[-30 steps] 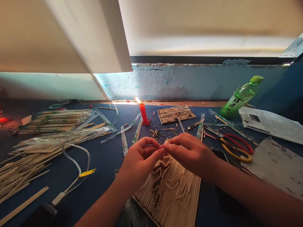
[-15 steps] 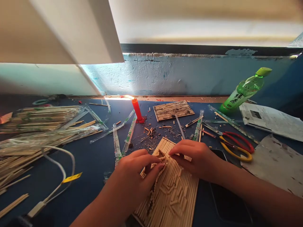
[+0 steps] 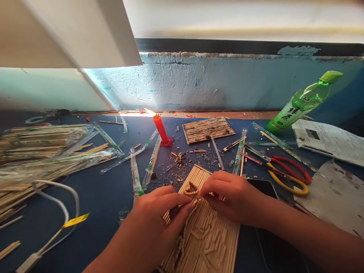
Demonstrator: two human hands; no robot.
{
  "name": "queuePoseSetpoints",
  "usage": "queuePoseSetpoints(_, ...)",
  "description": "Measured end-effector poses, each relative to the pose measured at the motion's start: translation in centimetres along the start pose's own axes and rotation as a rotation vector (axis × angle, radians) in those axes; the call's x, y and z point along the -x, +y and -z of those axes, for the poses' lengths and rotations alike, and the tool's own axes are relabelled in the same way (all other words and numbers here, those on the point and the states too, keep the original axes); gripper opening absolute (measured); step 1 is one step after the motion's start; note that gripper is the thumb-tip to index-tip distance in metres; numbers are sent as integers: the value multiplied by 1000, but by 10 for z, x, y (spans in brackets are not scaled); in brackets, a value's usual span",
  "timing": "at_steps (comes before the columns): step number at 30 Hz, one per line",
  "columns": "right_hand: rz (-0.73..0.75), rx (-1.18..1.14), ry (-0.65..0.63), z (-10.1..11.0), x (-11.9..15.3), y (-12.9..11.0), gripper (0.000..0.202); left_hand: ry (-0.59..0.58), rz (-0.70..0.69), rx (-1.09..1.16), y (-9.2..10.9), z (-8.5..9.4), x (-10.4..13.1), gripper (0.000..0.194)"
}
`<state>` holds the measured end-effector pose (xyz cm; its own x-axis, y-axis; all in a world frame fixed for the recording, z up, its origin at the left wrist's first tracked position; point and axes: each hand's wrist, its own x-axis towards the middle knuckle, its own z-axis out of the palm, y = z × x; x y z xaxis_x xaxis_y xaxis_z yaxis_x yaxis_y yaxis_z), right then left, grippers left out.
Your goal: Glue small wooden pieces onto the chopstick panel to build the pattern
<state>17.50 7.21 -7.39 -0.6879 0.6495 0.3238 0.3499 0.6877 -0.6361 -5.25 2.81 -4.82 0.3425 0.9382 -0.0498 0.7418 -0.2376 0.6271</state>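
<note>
A panel of thin wooden sticks [image 3: 224, 246] laid side by side lies under both hands. A curving row of short stick pieces [image 3: 184, 231] stands on it, with a small loop [image 3: 191, 189] at its far end. Just below that loop, the thumb and forefinger of my left hand [image 3: 162, 216] are pinched together at the row. My right hand [image 3: 231, 195] is curled close by, fingertips together near the row's right side. Whatever sits between the fingertips of either hand is too small or hidden to make out. Loose cut stick pieces [image 3: 210, 246] lie on the panel nearer me.
A lit red candle [image 3: 160, 131] stands beyond the hands, near a smaller stick panel [image 3: 209, 129] and scattered scraps. Scissors [image 3: 290, 174], a phone [image 3: 280, 246] and a green tea bottle [image 3: 301, 104] are at right. Stick bundles [image 3: 42, 142] and a white cable [image 3: 72, 197] lie left.
The view has shifted slightly. My left fingertips have drawn back a little toward me, so the small loop shows more fully. My right hand stays close to the row.
</note>
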Motion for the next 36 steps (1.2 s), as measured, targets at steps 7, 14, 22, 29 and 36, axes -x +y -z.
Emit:
queuePoseSetpoints(7,32,-7,-56,-1,2,-1,13,-5,-1,13,-2,-2,2,21)
queuePoseSetpoints(14,33,8,-58,-1,2,-1,12,-15,15,7,0,-2,2,21)
queuePoseSetpoints(22,68,-12,-51,-3,2,4,14,-26,15,33,1,-2,2,22)
queuePoseSetpoints(29,92,12,-53,-2,2,6,12,-39,19,10,-2,-4,1,23)
queuePoseSetpoints(36,107,-2,-52,-4,2,8,11,-52,18,-1,-2,-5,2,24)
